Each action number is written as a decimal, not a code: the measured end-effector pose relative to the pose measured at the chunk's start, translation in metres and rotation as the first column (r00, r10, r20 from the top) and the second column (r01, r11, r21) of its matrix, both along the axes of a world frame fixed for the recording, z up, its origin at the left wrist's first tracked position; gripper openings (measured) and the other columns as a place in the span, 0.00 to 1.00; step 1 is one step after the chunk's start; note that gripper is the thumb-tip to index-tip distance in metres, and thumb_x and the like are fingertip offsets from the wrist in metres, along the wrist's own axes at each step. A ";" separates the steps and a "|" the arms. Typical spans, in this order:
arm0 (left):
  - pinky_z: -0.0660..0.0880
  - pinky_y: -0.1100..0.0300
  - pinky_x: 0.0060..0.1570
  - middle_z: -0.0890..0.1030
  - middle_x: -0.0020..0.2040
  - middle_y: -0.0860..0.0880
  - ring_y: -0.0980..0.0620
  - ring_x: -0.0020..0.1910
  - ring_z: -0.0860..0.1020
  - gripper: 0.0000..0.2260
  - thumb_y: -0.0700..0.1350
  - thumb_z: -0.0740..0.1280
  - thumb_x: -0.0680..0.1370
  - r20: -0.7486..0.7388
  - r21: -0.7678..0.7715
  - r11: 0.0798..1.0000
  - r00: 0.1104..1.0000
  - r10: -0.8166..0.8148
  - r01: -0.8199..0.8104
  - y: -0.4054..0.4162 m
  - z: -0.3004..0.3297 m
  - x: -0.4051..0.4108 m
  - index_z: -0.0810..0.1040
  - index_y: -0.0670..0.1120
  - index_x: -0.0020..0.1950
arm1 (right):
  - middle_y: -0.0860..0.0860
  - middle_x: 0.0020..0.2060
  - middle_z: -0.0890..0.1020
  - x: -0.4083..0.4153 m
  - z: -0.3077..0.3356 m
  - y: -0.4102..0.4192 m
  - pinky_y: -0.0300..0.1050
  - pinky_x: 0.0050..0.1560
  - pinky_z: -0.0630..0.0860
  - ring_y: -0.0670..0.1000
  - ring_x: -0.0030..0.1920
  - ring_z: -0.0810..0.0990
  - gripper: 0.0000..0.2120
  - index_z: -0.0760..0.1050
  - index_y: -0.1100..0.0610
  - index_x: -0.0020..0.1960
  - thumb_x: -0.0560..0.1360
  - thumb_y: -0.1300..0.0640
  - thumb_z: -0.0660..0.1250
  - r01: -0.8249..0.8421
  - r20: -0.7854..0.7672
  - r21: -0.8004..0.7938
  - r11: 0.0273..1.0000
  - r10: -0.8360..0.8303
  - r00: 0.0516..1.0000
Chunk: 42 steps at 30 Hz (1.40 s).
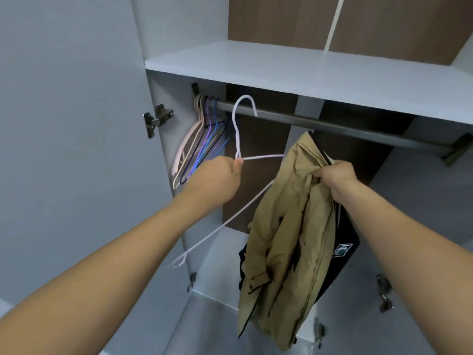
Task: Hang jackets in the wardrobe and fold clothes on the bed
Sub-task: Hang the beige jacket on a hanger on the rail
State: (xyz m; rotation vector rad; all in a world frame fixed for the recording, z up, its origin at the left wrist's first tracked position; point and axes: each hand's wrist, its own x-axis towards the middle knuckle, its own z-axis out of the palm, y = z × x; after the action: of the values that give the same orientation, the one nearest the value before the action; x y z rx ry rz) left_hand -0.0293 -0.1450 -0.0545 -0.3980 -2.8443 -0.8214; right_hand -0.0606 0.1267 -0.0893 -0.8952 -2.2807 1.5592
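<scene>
At my ten o'clock several thin wire hangers (197, 139) bunch on the dark metal rail (332, 124). My left hand (217, 175) pinches one white wire hanger (239, 139); at three o'clock my right hand (335, 175) grips one tan jacket (284, 239) with one dark garment (343, 260) behind.

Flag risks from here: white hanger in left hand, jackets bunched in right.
1. The right hand grips the tan fabric jacket and a dark navy jacket together; separating them one-handed could drop one.
2. The left hand pinches the white wire hanger only at its neck; its long arm could snag the coloured hangers on the dark metal rail.
</scene>
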 end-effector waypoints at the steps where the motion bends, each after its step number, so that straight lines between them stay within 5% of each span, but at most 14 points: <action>1: 0.63 0.55 0.35 0.69 0.30 0.49 0.46 0.31 0.69 0.23 0.53 0.53 0.84 -0.002 -0.010 1.000 1.000 -0.006 0.006 -0.003 0.001 0.015 0.63 0.47 0.31 | 0.54 0.44 0.82 0.004 0.000 0.004 0.55 0.56 0.79 0.58 0.48 0.81 0.10 0.73 0.49 0.39 0.68 0.60 0.73 0.009 -0.010 0.031 0.999 -0.008 1.000; 6: 0.61 0.57 0.30 0.69 0.27 0.48 0.50 0.28 0.70 0.24 0.56 0.53 0.84 0.084 -0.076 0.994 0.993 -0.077 0.084 -0.010 0.017 0.076 0.65 0.45 0.31 | 0.47 0.38 0.78 0.029 0.006 0.019 0.47 0.47 0.75 0.52 0.41 0.78 0.09 0.74 0.50 0.45 0.71 0.53 0.74 0.027 -0.065 0.158 0.987 -0.017 0.998; 9: 0.63 0.59 0.29 0.68 0.25 0.49 0.51 0.26 0.69 0.24 0.57 0.54 0.83 0.101 -0.031 0.994 0.990 -0.100 0.104 0.000 0.028 0.089 0.64 0.46 0.30 | 0.47 0.38 0.79 0.039 0.009 0.023 0.47 0.46 0.75 0.51 0.41 0.79 0.09 0.74 0.49 0.40 0.71 0.50 0.74 0.001 -0.085 0.220 0.975 0.018 0.996; 13: 0.65 0.59 0.30 0.71 0.29 0.49 0.51 0.30 0.72 0.22 0.54 0.53 0.84 0.078 -0.063 0.990 0.990 -0.121 0.126 0.030 0.026 0.090 0.65 0.47 0.32 | 0.49 0.39 0.82 0.046 0.014 0.020 0.48 0.48 0.78 0.51 0.43 0.81 0.09 0.75 0.49 0.40 0.71 0.50 0.75 -0.070 -0.075 0.261 0.963 0.093 0.993; 17: 0.68 0.57 0.33 0.73 0.32 0.49 0.51 0.33 0.74 0.20 0.56 0.52 0.84 0.100 -0.082 0.994 0.993 -0.068 0.077 0.048 0.015 0.081 0.68 0.48 0.35 | 0.49 0.38 0.82 0.055 0.024 0.031 0.42 0.38 0.74 0.50 0.41 0.81 0.09 0.78 0.51 0.40 0.70 0.49 0.76 -0.108 -0.074 0.366 0.924 0.145 0.987; 20: 0.65 0.59 0.29 0.73 0.31 0.49 0.52 0.31 0.74 0.21 0.58 0.53 0.83 0.041 -0.086 0.995 0.998 -0.043 0.046 0.040 0.021 0.079 0.69 0.48 0.35 | 0.49 0.39 0.84 0.061 0.029 0.045 0.45 0.42 0.77 0.51 0.42 0.82 0.08 0.80 0.51 0.42 0.70 0.49 0.76 -0.102 -0.097 0.399 0.911 0.153 0.984; 24: 0.64 0.60 0.28 0.73 0.30 0.50 0.52 0.30 0.74 0.20 0.57 0.54 0.83 -0.001 -0.134 0.988 0.997 -0.071 0.070 0.045 0.038 0.083 0.68 0.49 0.34 | 0.51 0.42 0.84 0.064 0.030 0.051 0.52 0.52 0.80 0.53 0.45 0.82 0.11 0.81 0.54 0.47 0.70 0.50 0.76 -0.089 -0.112 0.351 0.932 0.136 0.984; 34: 0.54 0.59 0.26 0.67 0.29 0.51 0.52 0.26 0.64 0.19 0.54 0.52 0.83 -0.282 -0.299 0.951 0.959 -0.012 -0.076 0.046 0.024 0.078 0.59 0.51 0.34 | 0.51 0.42 0.83 0.066 0.027 0.065 0.55 0.52 0.80 0.55 0.45 0.82 0.09 0.81 0.54 0.46 0.69 0.52 0.76 0.021 -0.092 0.219 0.976 -0.001 0.996; 42: 0.65 0.58 0.30 0.72 0.32 0.49 0.51 0.30 0.71 0.20 0.57 0.51 0.83 -0.010 -0.258 0.965 0.998 -0.055 0.050 0.071 0.006 0.067 0.64 0.50 0.35 | 0.52 0.42 0.84 0.061 0.019 0.049 0.55 0.53 0.80 0.55 0.45 0.82 0.06 0.81 0.53 0.45 0.70 0.54 0.75 -0.048 -0.146 0.092 0.995 0.061 0.987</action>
State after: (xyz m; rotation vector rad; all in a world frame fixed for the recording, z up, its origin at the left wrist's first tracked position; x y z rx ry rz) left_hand 0.0373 -0.0739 -0.0489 -0.5120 -2.9435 -0.4524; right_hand 0.0005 0.1754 -0.0703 -0.6764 -2.2654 1.4809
